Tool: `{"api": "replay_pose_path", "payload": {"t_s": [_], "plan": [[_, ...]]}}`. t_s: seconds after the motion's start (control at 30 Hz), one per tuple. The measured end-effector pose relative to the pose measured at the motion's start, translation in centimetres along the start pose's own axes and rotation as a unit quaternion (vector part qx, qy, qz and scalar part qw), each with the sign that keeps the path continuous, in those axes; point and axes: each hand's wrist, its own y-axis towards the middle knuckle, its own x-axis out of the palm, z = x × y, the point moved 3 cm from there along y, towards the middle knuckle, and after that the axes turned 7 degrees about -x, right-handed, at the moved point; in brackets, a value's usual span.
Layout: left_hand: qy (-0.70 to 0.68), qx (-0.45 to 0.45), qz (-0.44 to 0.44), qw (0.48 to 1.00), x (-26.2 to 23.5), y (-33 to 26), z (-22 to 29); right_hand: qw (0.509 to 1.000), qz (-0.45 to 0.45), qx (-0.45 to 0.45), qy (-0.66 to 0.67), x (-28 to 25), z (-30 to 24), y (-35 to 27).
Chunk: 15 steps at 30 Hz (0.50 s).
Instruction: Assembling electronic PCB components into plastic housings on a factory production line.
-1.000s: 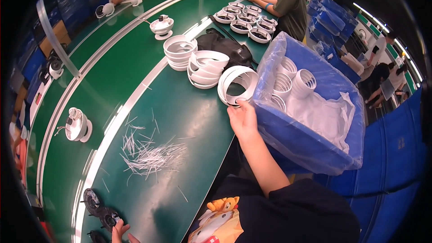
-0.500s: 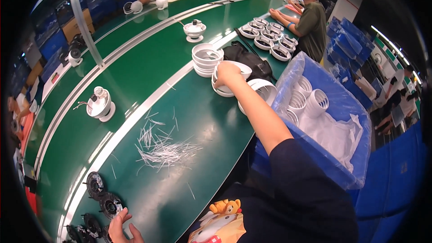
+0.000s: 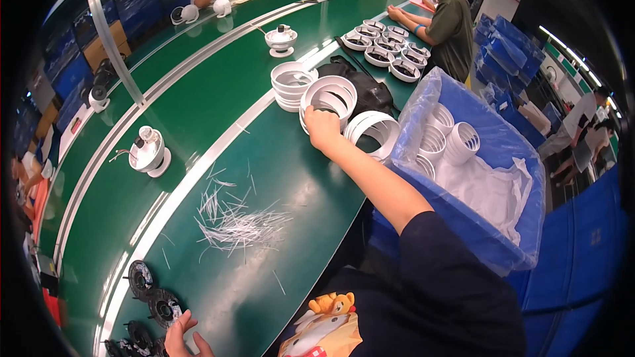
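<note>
My right hand [image 3: 323, 128] reaches across the green table and grips the near rim of a white plastic ring [image 3: 338, 84], which is tilted so its round opening shows. Its fingertips are partly hidden by the rim. Beside it on the left stands a stack of white rings [image 3: 288, 97]. Several more white rings [image 3: 383, 121] lie on their side just to the right, near my forearm. My left hand [image 3: 187, 338] is low at the left with fingers apart and nothing in it, close to a black round part [image 3: 164, 305] among several like it.
Thin white strips [image 3: 241, 228] lie scattered on the table [image 3: 311, 251]. Behind the rings is a black bag [image 3: 367, 92]. A lined blue bin [image 3: 413, 185] with white rings stands at right. White assemblies [image 3: 149, 152] sit on the belt. A co-worker [image 3: 450, 33] stands beyond filled white rings [image 3: 379, 57].
My right hand has drawn slightly back and left, and the white ring it grips has tipped up, showing its opening. My left hand has barely moved. The view has shifted a little.
</note>
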Motion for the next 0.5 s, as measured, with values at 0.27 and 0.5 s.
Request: {"api": "replay_pose_path", "payload": {"t_s": [0.27,0.5], "plan": [[-0.045,-0.081,-0.041,0.995,0.6,-2.0,-2.0,0.988,-0.072,0.074,0.112,0.7,0.7,1.7],[0.004,-0.035,-0.033,0.999,-0.6,-0.7,-0.1,0.901,0.342,-0.206,0.17,-19.0,9.5,-4.8]]}}
